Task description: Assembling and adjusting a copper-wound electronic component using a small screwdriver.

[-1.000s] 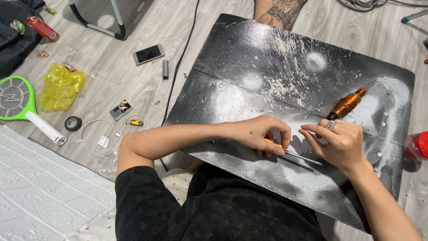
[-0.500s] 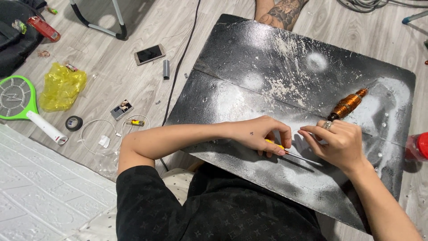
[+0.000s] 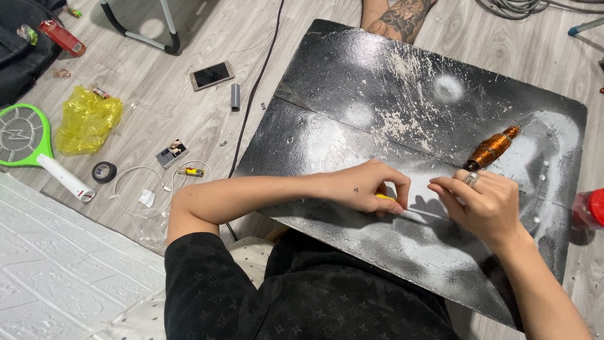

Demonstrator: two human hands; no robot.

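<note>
A black board (image 3: 352,75) speckled with white paint lies on the floor before me. My left hand (image 3: 365,186) rests near its front edge, fingers closed on a small yellow-handled tool (image 3: 385,198). My right hand (image 3: 481,201), a ring on one finger, sits just to the right, fingertips pinching a thin pale strip (image 3: 418,214) that lies flat on the board between both hands. A copper-wound motor rotor (image 3: 492,148) lies on the board just beyond my right hand.
On the wood floor to the left lie a phone (image 3: 211,74), a grey tube (image 3: 235,97), a yellow bag (image 3: 87,119), a green racket-shaped swatter (image 3: 25,135), a tape roll (image 3: 104,171), white cable. A tattooed limb of another person (image 3: 399,16) is beyond the board. A red can (image 3: 590,208) stands right.
Both hands have stayed near the board's front edge with only slight finger shifts; the strip and rotor lie where they were.
</note>
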